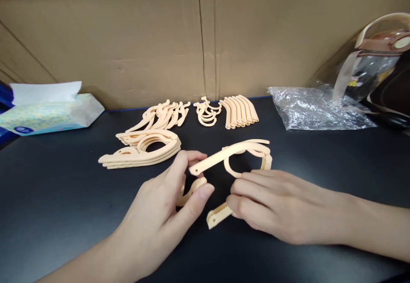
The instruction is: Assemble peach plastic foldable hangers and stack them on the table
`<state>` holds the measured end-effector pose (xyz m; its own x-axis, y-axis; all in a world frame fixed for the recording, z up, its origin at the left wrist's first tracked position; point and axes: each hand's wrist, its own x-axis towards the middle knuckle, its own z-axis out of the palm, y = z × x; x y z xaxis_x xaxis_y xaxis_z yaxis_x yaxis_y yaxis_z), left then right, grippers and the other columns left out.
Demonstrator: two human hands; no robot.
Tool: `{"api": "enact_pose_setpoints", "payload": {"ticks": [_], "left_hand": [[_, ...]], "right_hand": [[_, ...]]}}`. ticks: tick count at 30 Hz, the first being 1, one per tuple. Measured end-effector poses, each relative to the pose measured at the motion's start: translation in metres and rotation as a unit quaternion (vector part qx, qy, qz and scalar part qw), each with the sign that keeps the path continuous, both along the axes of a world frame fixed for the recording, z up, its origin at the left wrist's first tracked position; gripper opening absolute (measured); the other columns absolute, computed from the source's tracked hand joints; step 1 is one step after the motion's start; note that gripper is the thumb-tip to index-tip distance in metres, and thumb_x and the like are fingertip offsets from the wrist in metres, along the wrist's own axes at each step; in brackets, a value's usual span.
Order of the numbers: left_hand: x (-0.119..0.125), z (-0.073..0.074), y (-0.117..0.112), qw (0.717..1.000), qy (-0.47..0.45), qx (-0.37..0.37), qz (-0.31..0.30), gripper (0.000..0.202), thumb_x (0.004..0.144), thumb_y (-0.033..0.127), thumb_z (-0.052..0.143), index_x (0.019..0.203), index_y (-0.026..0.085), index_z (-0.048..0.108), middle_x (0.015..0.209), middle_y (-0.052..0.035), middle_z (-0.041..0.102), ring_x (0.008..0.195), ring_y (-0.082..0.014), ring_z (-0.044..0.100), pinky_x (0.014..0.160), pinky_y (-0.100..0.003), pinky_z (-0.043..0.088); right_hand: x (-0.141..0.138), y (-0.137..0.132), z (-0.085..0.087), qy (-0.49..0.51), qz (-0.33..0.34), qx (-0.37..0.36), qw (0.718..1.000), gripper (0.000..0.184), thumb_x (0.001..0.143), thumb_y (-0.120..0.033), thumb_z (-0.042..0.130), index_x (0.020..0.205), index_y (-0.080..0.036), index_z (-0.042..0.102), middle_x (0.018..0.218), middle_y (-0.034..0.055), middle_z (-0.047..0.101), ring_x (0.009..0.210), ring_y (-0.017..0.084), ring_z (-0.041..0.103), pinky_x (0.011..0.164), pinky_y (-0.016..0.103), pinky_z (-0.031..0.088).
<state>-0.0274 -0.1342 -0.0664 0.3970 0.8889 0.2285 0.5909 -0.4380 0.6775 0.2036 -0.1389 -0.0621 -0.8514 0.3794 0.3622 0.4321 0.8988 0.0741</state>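
A beige plastic folding hanger point(238, 150) hangs half unfolded just above the black table point(64, 214), between both my hands. My left hand point(163, 208) pinches the hanger's hook piece point(192, 191) between thumb and fingers, close to the free end of one long arm. My right hand point(272, 206) is closed round the hanger's other arm, whose end point(215, 217) sticks out below my fingers. Behind lie a stack of folded hangers point(144, 150), a row of curved arm pieces point(163, 116), a small pile of hooks point(206, 113) and a row of short curved pieces point(241, 110).
A pack of tissues point(45, 110) lies at the back left. A crumpled clear plastic bag point(314, 108) and a bottle with a strap point(374, 65) sit at the back right. A cardboard wall point(160, 35) closes off the table's far edge.
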Motion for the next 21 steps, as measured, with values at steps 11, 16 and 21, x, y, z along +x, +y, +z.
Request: {"api": "enact_pose_setpoints", "payload": {"ticks": [11, 16, 21], "left_hand": [[-0.006, -0.008, 0.013, 0.999, 0.044, 0.028, 0.001, 0.015, 0.102, 0.04, 0.044, 0.111, 0.028, 0.049, 0.091, 0.0037, 0.063, 0.079, -0.0141, 0.063, 0.07, -0.025, 0.048], [-0.006, -0.011, 0.013, 0.998, 0.054, 0.037, -0.016, 0.013, 0.105, 0.037, 0.04, 0.106, 0.028, 0.049, 0.085, 0.0063, 0.062, 0.064, -0.0106, 0.057, 0.061, -0.021, 0.045], [-0.005, -0.015, 0.017, 0.988, 0.102, 0.111, -0.042, 0.013, 0.104, 0.035, 0.044, 0.112, 0.028, 0.05, 0.092, 0.0054, 0.066, 0.078, -0.013, 0.065, 0.066, -0.022, 0.047]], "right_hand": [[0.005, 0.011, -0.01, 0.052, -0.076, -0.022, 0.996, 0.021, 0.096, -0.012, 0.044, 0.08, -0.016, 0.057, 0.076, -0.0014, 0.059, 0.063, 0.012, 0.052, 0.059, 0.027, 0.039], [0.004, 0.012, -0.01, 0.067, -0.085, -0.035, 0.994, 0.02, 0.095, -0.011, 0.046, 0.081, -0.014, 0.058, 0.075, 0.0002, 0.063, 0.064, 0.012, 0.056, 0.06, 0.026, 0.042], [0.004, 0.014, -0.011, 0.074, -0.086, -0.047, 0.992, 0.025, 0.101, -0.015, 0.043, 0.08, -0.015, 0.057, 0.074, 0.0005, 0.063, 0.062, 0.012, 0.057, 0.058, 0.025, 0.043]]}}
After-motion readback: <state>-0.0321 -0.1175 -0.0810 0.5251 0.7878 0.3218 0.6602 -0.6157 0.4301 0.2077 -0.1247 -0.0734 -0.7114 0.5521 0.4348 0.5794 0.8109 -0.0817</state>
